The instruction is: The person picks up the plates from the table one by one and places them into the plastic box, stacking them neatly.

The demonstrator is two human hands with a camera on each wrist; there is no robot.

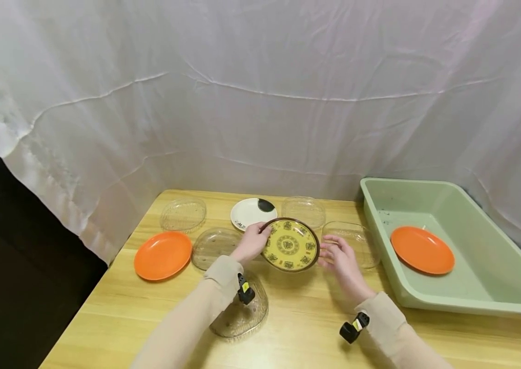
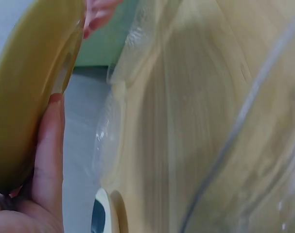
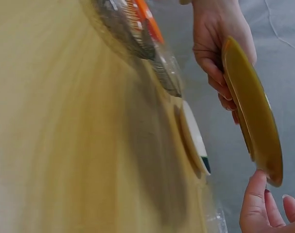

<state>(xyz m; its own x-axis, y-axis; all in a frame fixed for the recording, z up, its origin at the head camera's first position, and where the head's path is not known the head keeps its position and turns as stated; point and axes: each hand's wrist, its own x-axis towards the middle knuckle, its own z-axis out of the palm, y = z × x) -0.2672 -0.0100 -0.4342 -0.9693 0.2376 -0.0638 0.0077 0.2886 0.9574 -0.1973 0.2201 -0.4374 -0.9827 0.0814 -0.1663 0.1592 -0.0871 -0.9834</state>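
Note:
A round yellow plate (image 1: pixel 288 245) with a brown rim and dark printed patterns is held up over the table, tilted so its face shows in the head view. My left hand (image 1: pixel 252 243) grips its left rim. At the opposite rim is my right hand (image 1: pixel 340 259), its fingers loosely spread. In the right wrist view, a digit of the right hand (image 3: pixel 264 208) appears to touch the lower end of the plate (image 3: pixel 256 111), while other fingers stand apart from it. The left wrist view shows the left thumb (image 2: pixel 50 155) along the plate's yellow underside (image 2: pixel 35 82).
Clear plastic containers (image 1: pixel 251 318) lie around the wooden table (image 1: pixel 297 328). An orange plate (image 1: pixel 163 256) is at left, a white plate with a black patch (image 1: pixel 251 212) behind. A green tub (image 1: pixel 472 230) at right holds another orange plate (image 1: pixel 421 250). A grey curtain (image 1: pixel 265 128) backs the table.

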